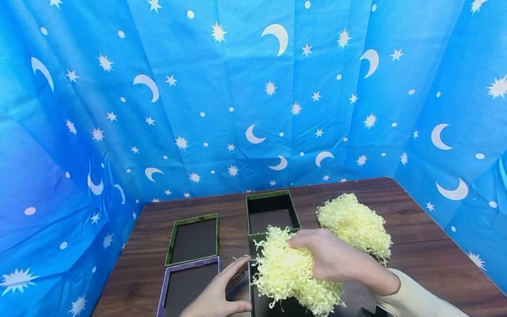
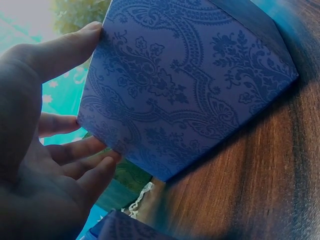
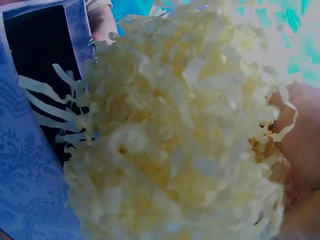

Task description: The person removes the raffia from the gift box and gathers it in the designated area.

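Note:
A large clump of pale yellow shredded paper [image 1: 293, 268] is gripped by my right hand [image 1: 336, 255] and hangs over a purple, paisley-patterned box [image 2: 175, 85]. The clump hides most of the box's dark interior in the head view. In the right wrist view, loose strands dangle across the box opening. My left hand [image 1: 222, 290] is at the box's left side. Its thumb and fingertips touch the edges of the patterned wall, fingers spread and slightly bent, as the left wrist view shows. Right fingers are largely buried in the paper.
Behind stands a green-rimmed box [image 1: 273, 218] with a dark interior. To the left lie a green-rimmed lid or tray [image 1: 195, 240] and a purple-rimmed one [image 1: 190, 286]. Another yellow shredded-paper pile [image 1: 354, 224] sits right on the wooden table [image 1: 130, 273]. Blue star-patterned cloth [image 1: 237, 88] encloses the table.

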The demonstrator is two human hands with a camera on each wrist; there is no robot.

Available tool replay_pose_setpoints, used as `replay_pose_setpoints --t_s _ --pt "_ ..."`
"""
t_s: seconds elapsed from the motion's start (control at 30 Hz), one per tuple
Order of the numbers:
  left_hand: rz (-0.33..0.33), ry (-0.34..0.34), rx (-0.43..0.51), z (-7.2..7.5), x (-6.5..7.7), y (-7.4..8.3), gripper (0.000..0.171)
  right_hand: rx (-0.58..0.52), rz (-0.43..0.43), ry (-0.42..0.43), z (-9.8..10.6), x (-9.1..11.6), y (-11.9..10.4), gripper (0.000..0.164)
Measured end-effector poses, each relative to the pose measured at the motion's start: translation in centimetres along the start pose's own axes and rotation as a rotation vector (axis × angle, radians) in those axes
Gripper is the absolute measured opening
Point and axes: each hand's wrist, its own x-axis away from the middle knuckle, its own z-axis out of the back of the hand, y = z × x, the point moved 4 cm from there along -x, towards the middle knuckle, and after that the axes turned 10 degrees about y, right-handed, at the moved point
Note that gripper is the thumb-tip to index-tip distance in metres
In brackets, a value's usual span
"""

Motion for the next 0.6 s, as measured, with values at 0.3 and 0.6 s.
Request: replay_pose_setpoints --t_s 0.3,0.6 --pt "0.005 -0.006 -0.004 0.1 0.1 0.2 0.081 0.007 0.0 0.042 1.2 0.8 0.6 0.082" --pt "-0.016 0.013 -0.003 0.1 0.2 0.3 0.083 0.04 -0.058 0.089 2.4 1.8 2.1 0.078"
